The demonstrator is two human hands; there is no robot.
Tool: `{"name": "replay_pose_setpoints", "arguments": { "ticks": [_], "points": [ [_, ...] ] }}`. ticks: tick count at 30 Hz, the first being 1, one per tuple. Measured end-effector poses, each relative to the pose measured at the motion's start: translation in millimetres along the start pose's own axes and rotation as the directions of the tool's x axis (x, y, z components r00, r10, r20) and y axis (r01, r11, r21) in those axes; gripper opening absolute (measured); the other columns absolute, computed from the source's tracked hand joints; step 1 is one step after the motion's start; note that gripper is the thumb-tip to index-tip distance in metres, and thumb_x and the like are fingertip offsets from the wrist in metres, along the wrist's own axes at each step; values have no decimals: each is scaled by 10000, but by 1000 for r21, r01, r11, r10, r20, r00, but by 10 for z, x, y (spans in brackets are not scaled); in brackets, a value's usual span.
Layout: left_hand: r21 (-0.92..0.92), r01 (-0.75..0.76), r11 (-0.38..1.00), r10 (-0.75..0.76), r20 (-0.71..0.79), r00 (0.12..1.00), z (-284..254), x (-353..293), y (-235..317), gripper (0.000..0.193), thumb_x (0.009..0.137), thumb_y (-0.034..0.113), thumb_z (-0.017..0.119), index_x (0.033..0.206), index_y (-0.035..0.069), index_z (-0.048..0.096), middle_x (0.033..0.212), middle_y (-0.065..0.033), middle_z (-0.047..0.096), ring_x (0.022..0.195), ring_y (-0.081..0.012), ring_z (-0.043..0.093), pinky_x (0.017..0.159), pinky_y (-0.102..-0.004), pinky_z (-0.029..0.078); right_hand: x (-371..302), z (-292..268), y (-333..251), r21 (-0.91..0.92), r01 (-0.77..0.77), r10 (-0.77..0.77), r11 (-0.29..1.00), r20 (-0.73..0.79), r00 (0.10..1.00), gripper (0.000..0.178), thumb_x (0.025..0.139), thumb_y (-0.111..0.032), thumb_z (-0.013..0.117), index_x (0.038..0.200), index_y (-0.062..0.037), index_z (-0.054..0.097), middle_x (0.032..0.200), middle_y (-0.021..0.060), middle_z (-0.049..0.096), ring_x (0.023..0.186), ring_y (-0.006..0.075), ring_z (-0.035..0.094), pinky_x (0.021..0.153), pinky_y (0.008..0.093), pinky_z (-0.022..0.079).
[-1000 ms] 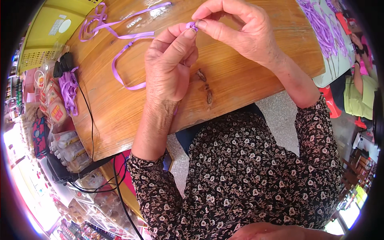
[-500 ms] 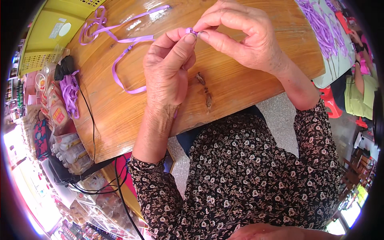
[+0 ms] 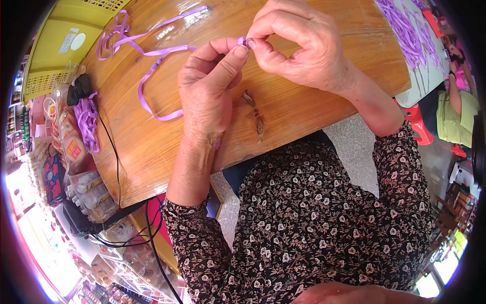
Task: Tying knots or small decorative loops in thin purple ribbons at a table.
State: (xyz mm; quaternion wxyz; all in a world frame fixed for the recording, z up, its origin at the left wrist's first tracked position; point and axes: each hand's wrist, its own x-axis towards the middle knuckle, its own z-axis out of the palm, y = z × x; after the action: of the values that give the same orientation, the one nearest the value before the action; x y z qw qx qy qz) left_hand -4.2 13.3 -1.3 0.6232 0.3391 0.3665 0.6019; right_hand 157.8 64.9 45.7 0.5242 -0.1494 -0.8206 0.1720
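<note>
My left hand [image 3: 210, 81] pinches a short bit of purple ribbon [image 3: 242, 40] between thumb and forefinger, above the wooden table. Fingertips of my right hand [image 3: 304, 48] press together at the same small spot, meeting the left thumb; exactly what they grip is partly hidden by the fingers. A long flat purple strap [image 3: 147, 93] curves over the table from beside my left hand. It bends back to a loose tangle at the far left, and one end lies at the top near a shiny reflection.
A yellow plastic basket [image 3: 66, 45] stands at the far left. A purple ribbon bundle [image 3: 87, 119] hangs by a black cable [image 3: 109, 134] at the table's left edge. More purple straps [image 3: 405, 35] lie on a white surface at the right. Another person [image 3: 458, 106] sits beyond it.
My right fingers have curled in closer, drawing thumb and forefinger together at the ribbon. The left hand keeps its pinch. The view has shifted slightly.
</note>
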Motion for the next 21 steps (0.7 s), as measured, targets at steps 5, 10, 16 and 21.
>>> {"name": "replay_pose_setpoints", "arguments": {
  "ticks": [5,10,16,21],
  "points": [
    [-174,43,984,-30,77,997,-22,9,8,115,829,37,622,938,0,613,757,14,573,585,-45,411,523,-187,303,-118,87,282,176,-115,117,978,-5,993,66,736,-4,639,770,-39,594,736,61,575,676,187,563,623,265,438],
    [-242,42,969,-27,66,997,-6,-15,34,123,825,45,626,940,5,609,760,15,570,602,-52,424,536,-195,309,-161,116,262,174,106,-115,979,44,992,30,788,-53,625,801,-35,606,772,19,598,739,85,563,679,220,443],
    [-268,47,962,-12,133,991,-73,-1,22,123,817,61,637,930,20,612,739,37,562,614,-39,426,549,-192,310,-96,91,3,447,-655,629,610,229,743,20,816,-23,593,831,-20,605,797,1,591,770,44,530,698,205,437],
    [-237,40,971,-14,109,994,-28,4,36,115,817,66,640,918,19,611,728,37,557,589,-39,397,527,-198,290,-98,168,479,311,253,-237,916,-88,968,49,807,8,602,855,0,603,810,46,595,766,103,556,697,223,439]
  ]
}}
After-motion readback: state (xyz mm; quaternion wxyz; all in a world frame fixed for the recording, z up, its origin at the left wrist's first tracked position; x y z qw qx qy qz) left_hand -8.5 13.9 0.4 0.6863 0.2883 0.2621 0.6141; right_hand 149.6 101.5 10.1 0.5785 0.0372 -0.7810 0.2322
